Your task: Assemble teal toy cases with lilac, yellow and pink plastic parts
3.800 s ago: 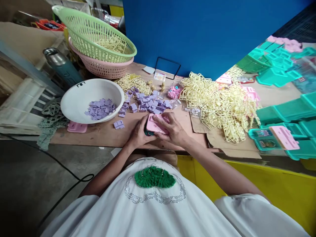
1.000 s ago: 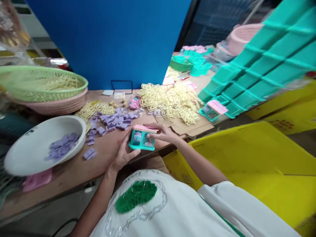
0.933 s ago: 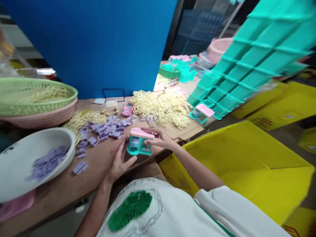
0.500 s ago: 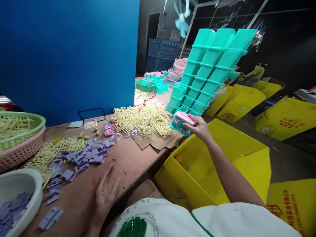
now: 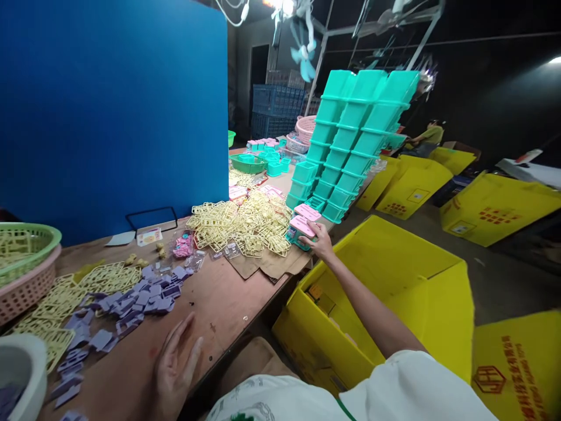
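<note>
Holding box upright, long axis crosswise

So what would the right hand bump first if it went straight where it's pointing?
First, the nearer pink-lidded box the right hand touches; past that, probably the pale yellow pile, though depth is unclear.

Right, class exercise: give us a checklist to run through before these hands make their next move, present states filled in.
1. Right hand in contact with the nearer pink-topped teal toy box: ok, fingers on it.
2. Left hand free: ok, it holds nothing.
3. Gap between that box and the pink-topped box behind it: cannot tell.
4. Purple plastic pieces gathered tidily: not ok, loosely scattered on the table.
5. White bowl fully in view: not ok, cut off at the left.
</note>
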A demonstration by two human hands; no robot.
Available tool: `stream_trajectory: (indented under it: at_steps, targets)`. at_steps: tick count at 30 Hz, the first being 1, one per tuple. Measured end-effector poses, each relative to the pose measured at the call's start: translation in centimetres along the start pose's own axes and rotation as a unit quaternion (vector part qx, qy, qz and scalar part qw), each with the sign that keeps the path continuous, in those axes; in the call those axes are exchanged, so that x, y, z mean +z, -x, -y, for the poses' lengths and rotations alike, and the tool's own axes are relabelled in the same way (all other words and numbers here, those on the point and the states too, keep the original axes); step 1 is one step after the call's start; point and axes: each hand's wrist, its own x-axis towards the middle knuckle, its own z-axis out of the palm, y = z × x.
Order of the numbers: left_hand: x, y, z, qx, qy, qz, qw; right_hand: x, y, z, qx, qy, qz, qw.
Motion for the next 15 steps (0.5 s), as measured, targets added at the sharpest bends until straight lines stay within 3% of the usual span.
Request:
stream_trajectory:
  at_steps: [4,7,10,15]
  targets:
    - [0.1,0.1,0.6,0.012,0.01,-0.022,1.0,-1.5,-1.6,0.5,-0.004,0.026,-0.049,0.998]
    - [0.1,0.1,0.3,0.015,-0.013,-0.019,1.0,-3.5,-5.0,0.1,0.037,0.064,-0.07,0.995]
    - [0.0,0.0,0.2,0.024,-0.035,-0.03,0.999,-4.5,-9.2,-0.8,0.07,0.09,-0.021,0.993]
    - [-0.3,-0.2,0.6,0.021,-0.038,-0.033,0.999,-3.6,-14.7,-0.6,0.069,0.123,0.026,0.99]
